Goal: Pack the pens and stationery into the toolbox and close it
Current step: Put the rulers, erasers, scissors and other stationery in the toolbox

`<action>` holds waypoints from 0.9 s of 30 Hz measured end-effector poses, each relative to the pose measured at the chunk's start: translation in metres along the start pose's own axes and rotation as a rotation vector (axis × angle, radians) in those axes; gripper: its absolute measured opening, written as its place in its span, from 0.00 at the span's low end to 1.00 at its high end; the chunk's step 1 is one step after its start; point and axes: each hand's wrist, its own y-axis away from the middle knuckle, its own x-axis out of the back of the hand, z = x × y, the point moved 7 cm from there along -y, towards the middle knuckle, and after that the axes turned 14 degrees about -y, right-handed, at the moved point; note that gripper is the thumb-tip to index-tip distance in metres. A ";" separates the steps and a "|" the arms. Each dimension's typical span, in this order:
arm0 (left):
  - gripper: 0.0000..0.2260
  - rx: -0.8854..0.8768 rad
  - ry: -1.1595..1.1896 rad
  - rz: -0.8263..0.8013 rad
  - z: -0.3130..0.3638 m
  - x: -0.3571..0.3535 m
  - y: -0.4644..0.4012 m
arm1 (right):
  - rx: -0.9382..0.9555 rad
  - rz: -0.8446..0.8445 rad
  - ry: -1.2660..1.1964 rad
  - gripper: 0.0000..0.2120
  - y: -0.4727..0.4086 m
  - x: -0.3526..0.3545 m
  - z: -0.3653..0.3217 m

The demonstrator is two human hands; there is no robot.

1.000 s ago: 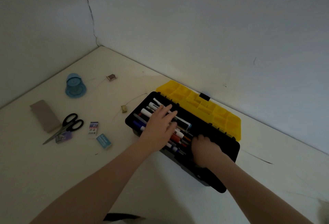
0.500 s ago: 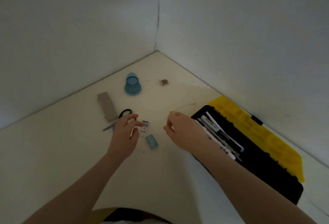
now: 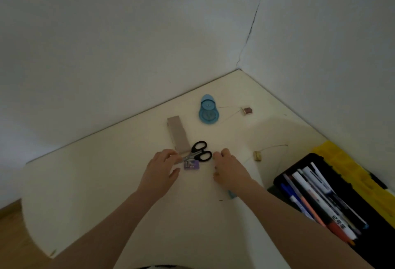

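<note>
A black plastic toolbox (image 3: 284, 180) with a yellow lid (image 3: 350, 166) thrown back stands open at four o'clock, a row of marker pens and ballpoints (image 3: 316, 198) lying side by side inside it. Black-handled steel scissors (image 3: 197, 154) lie closed at the table's centre, handles toward one o'clock, blades resting over a small purple packet (image 3: 191, 164). At eleven o'clock from them lies a flat beige rectangular box (image 3: 178, 137); a blue plastic dispenser (image 3: 208, 109) lies at twelve.

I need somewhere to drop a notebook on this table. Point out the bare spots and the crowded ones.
Bare: the near-left table stretch, left of the left hand, and the strip between both forearms. Crowded: around the scissors, purple card, tan box and blue cup; the toolbox fills the right.
</note>
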 end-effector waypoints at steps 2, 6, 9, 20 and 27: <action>0.12 -0.079 -0.033 -0.029 0.006 -0.005 -0.004 | -0.049 0.020 -0.180 0.20 -0.001 0.009 0.006; 0.11 -0.253 -0.110 -0.090 0.025 -0.018 -0.015 | -0.145 0.104 -0.390 0.23 0.000 0.031 0.021; 0.13 -0.343 -0.187 -0.140 0.038 -0.029 -0.023 | -0.276 0.154 -0.539 0.20 0.004 0.045 0.041; 0.21 -0.532 -0.045 -0.175 0.096 -0.041 -0.025 | -0.437 0.263 -0.624 0.09 -0.006 0.079 0.092; 0.24 -0.627 -0.152 -0.494 0.135 -0.069 -0.016 | -0.555 0.064 -0.164 0.25 -0.011 0.058 0.110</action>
